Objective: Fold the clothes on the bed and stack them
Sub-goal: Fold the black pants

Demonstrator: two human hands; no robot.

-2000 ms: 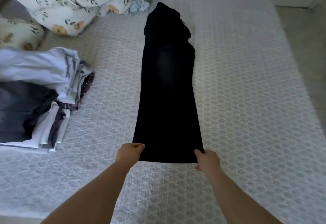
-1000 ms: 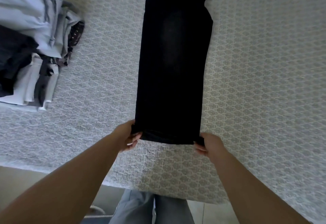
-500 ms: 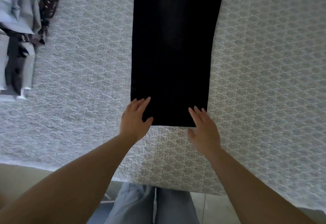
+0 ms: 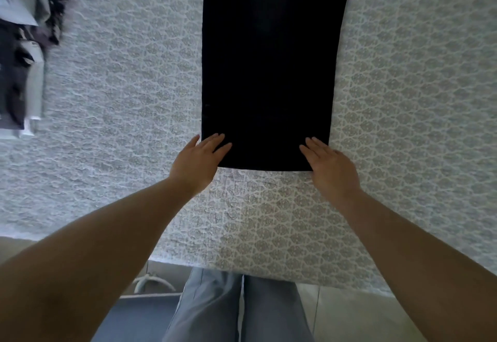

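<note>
With both the left hand [image 4: 197, 162] and right hand [image 4: 332, 166] lying flat, fingers straight, gripping nothing, on the near hem of the trousers [image 4: 269, 72] mid-bed [image 4: 121, 126], any lengthwise fold risked skewing, the far end being unseen.

A single head-worn wide-angle camera looks steeply down from close above the near edge of the white lace-patterned bedspread [image 4: 121, 126], facing forward across it. The wearer's forearms and grey-blue trouser legs [image 4: 236, 309] fill the frame's bottom.
</note>
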